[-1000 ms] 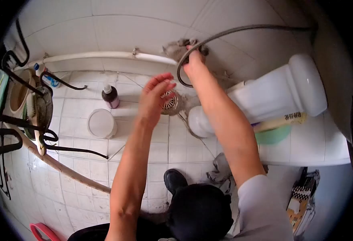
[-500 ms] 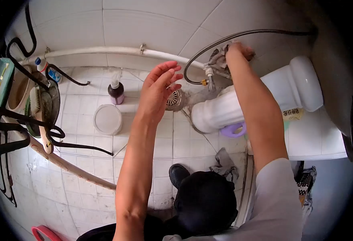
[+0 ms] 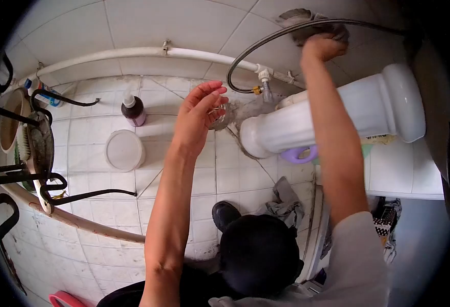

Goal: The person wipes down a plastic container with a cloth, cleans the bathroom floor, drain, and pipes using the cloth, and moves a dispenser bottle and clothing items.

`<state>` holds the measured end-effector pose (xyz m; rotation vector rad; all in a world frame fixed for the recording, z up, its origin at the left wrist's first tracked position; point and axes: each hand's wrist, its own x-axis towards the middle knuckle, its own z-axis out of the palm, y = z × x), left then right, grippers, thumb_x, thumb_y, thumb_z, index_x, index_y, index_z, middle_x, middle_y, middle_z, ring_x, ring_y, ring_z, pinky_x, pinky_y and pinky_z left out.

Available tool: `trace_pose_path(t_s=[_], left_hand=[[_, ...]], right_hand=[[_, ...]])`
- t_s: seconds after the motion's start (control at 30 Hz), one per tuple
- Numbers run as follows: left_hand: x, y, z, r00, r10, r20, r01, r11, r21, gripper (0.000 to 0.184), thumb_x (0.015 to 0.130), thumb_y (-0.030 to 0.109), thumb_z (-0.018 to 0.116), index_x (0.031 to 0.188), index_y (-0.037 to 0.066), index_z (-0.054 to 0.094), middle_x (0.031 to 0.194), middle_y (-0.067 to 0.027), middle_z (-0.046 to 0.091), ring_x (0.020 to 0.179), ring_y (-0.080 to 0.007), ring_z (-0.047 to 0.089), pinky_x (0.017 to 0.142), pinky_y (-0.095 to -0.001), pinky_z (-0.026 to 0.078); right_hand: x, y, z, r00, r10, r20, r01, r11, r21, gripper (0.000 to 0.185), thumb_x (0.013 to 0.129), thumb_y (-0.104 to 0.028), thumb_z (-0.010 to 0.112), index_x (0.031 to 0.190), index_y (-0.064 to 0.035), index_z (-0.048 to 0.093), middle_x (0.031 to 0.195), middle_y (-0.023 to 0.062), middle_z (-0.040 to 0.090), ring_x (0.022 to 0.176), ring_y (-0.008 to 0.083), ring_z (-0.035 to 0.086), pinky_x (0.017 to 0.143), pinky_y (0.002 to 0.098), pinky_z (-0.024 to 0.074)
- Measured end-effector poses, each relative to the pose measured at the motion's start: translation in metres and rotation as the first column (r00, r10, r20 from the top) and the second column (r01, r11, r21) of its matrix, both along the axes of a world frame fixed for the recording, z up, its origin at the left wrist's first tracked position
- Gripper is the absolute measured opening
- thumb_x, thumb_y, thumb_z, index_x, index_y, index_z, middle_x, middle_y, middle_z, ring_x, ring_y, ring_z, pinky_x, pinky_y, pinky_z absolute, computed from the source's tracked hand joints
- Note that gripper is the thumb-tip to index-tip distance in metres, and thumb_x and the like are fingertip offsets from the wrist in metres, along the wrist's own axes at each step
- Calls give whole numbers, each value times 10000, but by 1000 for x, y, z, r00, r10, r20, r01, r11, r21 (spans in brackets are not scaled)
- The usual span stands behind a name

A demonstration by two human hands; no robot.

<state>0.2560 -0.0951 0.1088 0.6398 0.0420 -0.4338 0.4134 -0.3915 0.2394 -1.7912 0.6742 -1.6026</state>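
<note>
My right hand (image 3: 328, 47) is closed on a grey cloth (image 3: 307, 31) and presses it to the tiled wall, behind the braided hose (image 3: 266, 41). The cloth is slightly blurred. My left hand (image 3: 200, 113) hangs over the floor with fingers apart and nothing in it, partly covering the round floor drain (image 3: 220, 116). Right of the drain, the white pedestal (image 3: 337, 112) slants beneath my right forearm. A valve (image 3: 265, 84) joins the hose to the white pipe (image 3: 199, 54) along the wall.
A dark spray bottle (image 3: 133, 110) and a white lidded tub (image 3: 124, 150) stand on the floor at left. Black metal hooks (image 3: 89, 196) and a brush (image 3: 35, 179) are farther left. Another grey cloth (image 3: 285, 204) lies near a black boot (image 3: 225, 215). A purple handle (image 3: 299, 154) shows beside the pedestal.
My right hand has moved the cloth rightward and up along the wall, uncovering the valve and pipe end. My left hand stays raised, fingers apart. The view has shifted slightly.
</note>
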Motion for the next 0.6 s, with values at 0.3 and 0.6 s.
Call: trace_pose_path(t_s=[0.3,0.6], left_hand=[[-6,19,26,997,67,47,-67,998,-12,291,1029,163,646,1305,72,626,1217,-56,698,1036,-142,669,859,-307,552],[-20,13,76,990,82,111,-76,995,-60,273,1037,153,630,1300,79,631,1217,-54,709,1058,-159,675,878,-326,545]], right_hand=[[4,-9,-34,957,223,-187,9,619,786,605,957,-68,605,1516,32,397,1559,223,451,1374,364,532,1136,428,490],[-53,14,59,972,213,-98,-128,833,539,664,934,0,538,1557,29,309,1578,282,386,1408,406,483,1206,461,435]])
